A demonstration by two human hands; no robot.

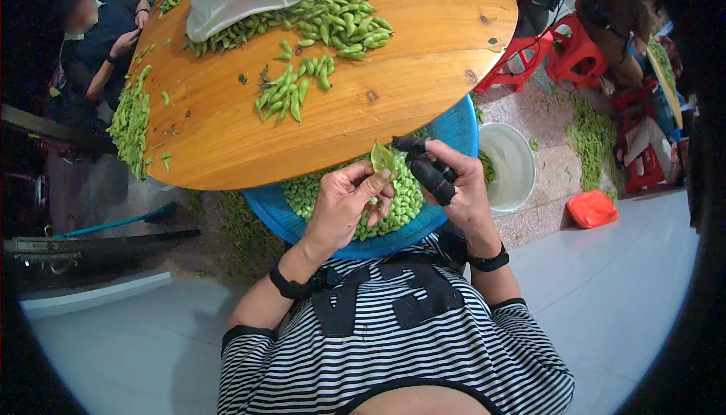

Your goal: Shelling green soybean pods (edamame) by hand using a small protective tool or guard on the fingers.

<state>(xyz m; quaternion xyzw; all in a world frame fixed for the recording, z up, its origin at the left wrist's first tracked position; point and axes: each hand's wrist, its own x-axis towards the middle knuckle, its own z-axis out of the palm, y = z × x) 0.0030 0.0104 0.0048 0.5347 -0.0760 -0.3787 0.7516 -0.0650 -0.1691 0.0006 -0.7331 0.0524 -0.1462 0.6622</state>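
Note:
My left hand [346, 199] pinches a split green soybean pod [382, 157] between thumb and fingers, over a blue plastic basket [340, 252]. Shelled green soybeans [397, 211] lie in the basket, which is partly hidden under the table's edge. Close to the pod's right is my right hand [454, 180], with black coverings on several fingers. Those fingers are bent and apart, and nothing shows between them. On the wooden table [420, 63] in front of me is a small group of whole pods [289, 94], with a larger heap of pods [346, 21] behind it.
A white cloth sack [244, 1] lies on the heap. More pods [131, 126] line the table's left edge. At right stand a pale bucket [507, 168] and red plastic stools [575, 55]; a red plastic bag [592, 209] lies on the floor. Other people are at left and upper right.

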